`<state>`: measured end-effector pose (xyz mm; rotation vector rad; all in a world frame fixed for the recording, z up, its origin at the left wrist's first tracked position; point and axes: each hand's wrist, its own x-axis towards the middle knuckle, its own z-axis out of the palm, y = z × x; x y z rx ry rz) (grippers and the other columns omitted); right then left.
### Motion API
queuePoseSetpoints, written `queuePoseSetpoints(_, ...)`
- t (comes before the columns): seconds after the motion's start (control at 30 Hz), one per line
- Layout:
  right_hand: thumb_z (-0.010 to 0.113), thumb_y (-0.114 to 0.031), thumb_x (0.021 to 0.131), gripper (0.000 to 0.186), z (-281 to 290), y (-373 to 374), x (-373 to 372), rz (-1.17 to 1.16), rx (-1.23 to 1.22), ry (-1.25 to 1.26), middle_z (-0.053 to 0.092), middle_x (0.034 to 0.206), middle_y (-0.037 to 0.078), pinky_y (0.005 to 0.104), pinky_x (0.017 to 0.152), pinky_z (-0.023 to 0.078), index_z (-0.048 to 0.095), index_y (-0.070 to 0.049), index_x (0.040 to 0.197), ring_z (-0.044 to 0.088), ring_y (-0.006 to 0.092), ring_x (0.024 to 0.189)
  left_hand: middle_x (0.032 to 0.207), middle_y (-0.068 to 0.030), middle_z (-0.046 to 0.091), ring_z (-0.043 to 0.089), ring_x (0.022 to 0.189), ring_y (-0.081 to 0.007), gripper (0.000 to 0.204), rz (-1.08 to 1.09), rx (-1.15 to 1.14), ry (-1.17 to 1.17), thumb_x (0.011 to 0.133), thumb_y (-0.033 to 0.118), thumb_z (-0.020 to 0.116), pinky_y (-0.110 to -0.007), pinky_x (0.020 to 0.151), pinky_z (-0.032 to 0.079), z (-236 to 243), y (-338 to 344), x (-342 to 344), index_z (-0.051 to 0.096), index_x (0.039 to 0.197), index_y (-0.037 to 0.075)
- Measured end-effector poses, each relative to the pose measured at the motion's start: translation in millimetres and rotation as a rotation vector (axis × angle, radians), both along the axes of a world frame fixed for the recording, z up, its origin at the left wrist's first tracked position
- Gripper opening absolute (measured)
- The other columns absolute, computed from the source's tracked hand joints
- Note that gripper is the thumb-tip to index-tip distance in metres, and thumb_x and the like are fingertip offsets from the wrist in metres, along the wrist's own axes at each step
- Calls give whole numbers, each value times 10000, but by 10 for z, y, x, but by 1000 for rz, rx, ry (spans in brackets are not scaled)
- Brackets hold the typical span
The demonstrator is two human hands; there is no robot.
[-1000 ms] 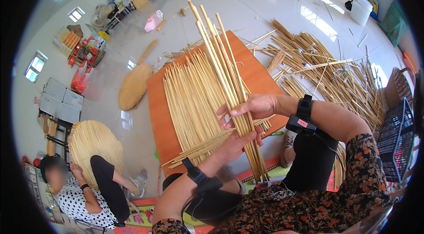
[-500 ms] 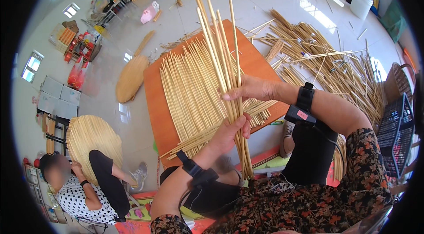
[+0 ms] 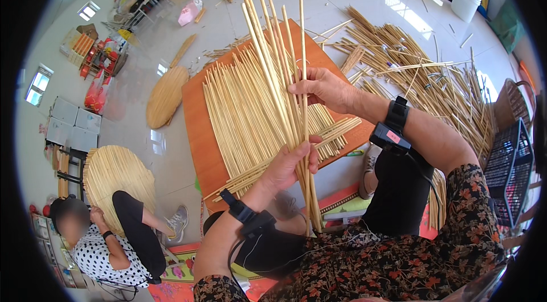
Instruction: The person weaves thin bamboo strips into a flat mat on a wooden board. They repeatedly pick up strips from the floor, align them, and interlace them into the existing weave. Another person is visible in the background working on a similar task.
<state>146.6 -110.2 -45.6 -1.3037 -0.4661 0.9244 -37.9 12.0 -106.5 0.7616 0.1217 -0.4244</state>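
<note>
My left hand (image 3: 290, 164) is wrapped around the lower part of a loose bundle of long straw-coloured stalks (image 3: 274, 88), which stands tilted and fans out at the top. Higher up, my right hand (image 3: 327, 90) pinches one stalk at the bundle's right side between thumb and fingers. Beneath them, an orange-brown board (image 3: 196, 117) bears a wide layer of similar stalks (image 3: 242, 125) laid side by side. A smaller group of stalks (image 3: 339, 130) lies crosswise over the layer's near end, partly hidden by my left hand.
A big heap of loose stalks (image 3: 410, 68) covers the floor at the right, beside a dark plastic crate (image 3: 507, 171). An oval wooden board (image 3: 166, 97) lies left of my board. At lower left a seated person (image 3: 108, 251) holds a round stalk-covered panel (image 3: 119, 185).
My right hand has moved up along the bundle, and the stalks spread wider at the top. My left hand keeps its hold low on the bundle, slightly farther left.
</note>
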Motion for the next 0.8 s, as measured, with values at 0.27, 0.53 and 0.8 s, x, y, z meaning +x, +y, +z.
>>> queuePoseSetpoints(0.27,385,-462,1076,476,-96,-82,274,-65,336,444,670,1011,23,344,865,546,633,-66,1171,651,157,901,767,-18,545,548,704,-136,469,-135,-68,-100,1029,367,577,-312,688,503,68,20,1,519,1354,34)
queuePoseSetpoints(0.53,564,-286,1039,184,-139,-80,251,109,496,335,647,926,-32,335,784,585,655,-126,1030,642,111,861,711,24,508,496,639,-107,443,-245,-126,-102,993,456,607,-294,626,437,102,-22,-39,626,1268,109)
queuePoseSetpoints(0.8,541,-286,1053,201,-53,-89,230,54,457,308,633,932,-30,306,823,567,636,-109,1055,633,99,845,728,10,491,468,644,-96,419,-213,-212,-62,1002,433,604,-287,637,438,149,1,-65,598,1216,74)
